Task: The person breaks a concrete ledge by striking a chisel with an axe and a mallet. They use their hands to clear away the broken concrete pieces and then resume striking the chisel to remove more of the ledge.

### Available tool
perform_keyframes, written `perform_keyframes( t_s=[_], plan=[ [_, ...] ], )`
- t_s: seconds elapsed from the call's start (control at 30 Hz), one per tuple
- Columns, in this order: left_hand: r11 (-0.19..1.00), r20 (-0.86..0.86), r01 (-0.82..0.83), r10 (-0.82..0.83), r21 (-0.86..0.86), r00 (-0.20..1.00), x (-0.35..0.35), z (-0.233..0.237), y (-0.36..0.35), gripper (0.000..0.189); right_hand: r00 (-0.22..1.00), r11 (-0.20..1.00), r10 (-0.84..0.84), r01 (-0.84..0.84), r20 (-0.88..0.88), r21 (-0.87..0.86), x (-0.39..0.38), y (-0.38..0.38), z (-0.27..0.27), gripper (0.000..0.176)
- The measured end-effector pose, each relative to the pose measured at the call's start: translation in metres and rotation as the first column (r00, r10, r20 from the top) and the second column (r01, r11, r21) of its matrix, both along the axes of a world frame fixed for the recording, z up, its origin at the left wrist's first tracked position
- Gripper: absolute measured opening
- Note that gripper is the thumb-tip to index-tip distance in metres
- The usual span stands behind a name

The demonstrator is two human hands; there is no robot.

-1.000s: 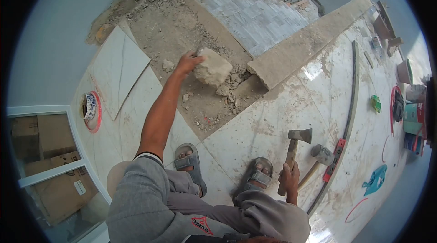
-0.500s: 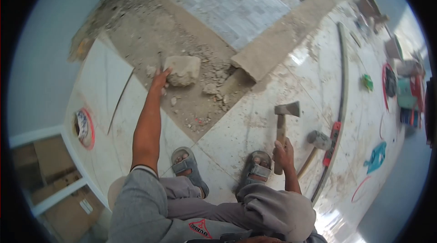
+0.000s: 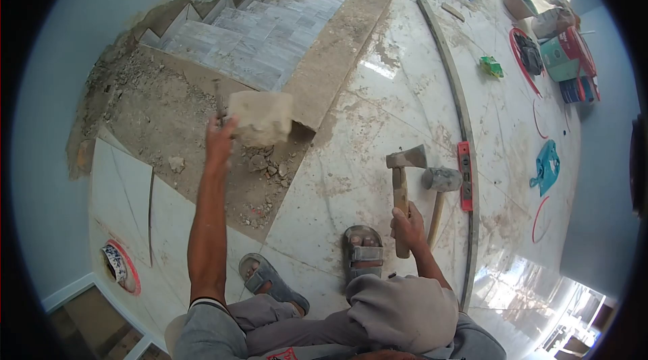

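My left hand [image 3: 221,136] is closed on the left side of a pale, rough-edged block [image 3: 261,117] over the rubble-strewn strip of bare ground [image 3: 152,117]. A thin dark rod [image 3: 219,100] stands up by its fingers; whether the hand holds it too is unclear. My right hand [image 3: 410,228] is wrapped round the wooden handle of a hatchet [image 3: 407,157], its metal head pointing away from me. Just right of the hatchet lies a mallet [image 3: 441,180] with a grey head. Broken chunks [image 3: 258,161] lie below the block.
Tiled steps [image 3: 250,39] descend beyond the rubble. A long bar [image 3: 453,90] and a red spirit level [image 3: 465,176] lie at the right. Farther right are a teal bag [image 3: 545,166], a green wrapper [image 3: 491,66] and buckets [image 3: 567,55]. A loose tile [image 3: 121,191] lies left.
The view has turned to the right. My left hand and the block now show over the strip's edge near the steps, both blurred. The right hand still grips the hatchet.
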State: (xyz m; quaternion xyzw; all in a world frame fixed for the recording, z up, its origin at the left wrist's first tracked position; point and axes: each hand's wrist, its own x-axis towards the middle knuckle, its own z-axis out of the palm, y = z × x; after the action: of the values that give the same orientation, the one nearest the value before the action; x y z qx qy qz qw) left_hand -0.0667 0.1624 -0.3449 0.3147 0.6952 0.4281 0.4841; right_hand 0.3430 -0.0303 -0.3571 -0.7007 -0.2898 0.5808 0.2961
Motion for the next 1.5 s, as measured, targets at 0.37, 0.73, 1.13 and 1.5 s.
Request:
perform_keyframes(
  t_s=[0.37, 0.73, 1.13, 1.5],
  plan=[
    [0.977, 0.158, 0.204, -0.212, 0.061, 0.965, 0.296, -0.072, 0.057, 0.038, 0.987, 0.98, -0.157, 0.153, 0.017, 0.13, 0.01, -0.006, -0.01, 0.03],
    [0.973, 0.079, 0.232, -0.233, 0.023, 0.969, 0.368, -0.065, 0.061, 0.04, 0.977, 0.973, -0.205, 0.197, 0.055, 0.123, 0.02, -0.014, -0.014, 0.035],
    [0.676, -0.421, 0.729, -0.635, 0.104, 0.648, 0.127, -0.038, -0.007, 0.037, 0.996, 0.987, 0.082, -0.086, 0.034, 0.138, 0.009, -0.019, -0.025, 0.029],
    [0.422, -0.731, 0.889, -0.661, -0.176, 0.169, 0.022, -0.111, -0.068, 0.031, 0.987, 0.975, 0.162, -0.162, 0.012, 0.15, -0.022, -0.013, -0.021, 0.029]
  ],
)
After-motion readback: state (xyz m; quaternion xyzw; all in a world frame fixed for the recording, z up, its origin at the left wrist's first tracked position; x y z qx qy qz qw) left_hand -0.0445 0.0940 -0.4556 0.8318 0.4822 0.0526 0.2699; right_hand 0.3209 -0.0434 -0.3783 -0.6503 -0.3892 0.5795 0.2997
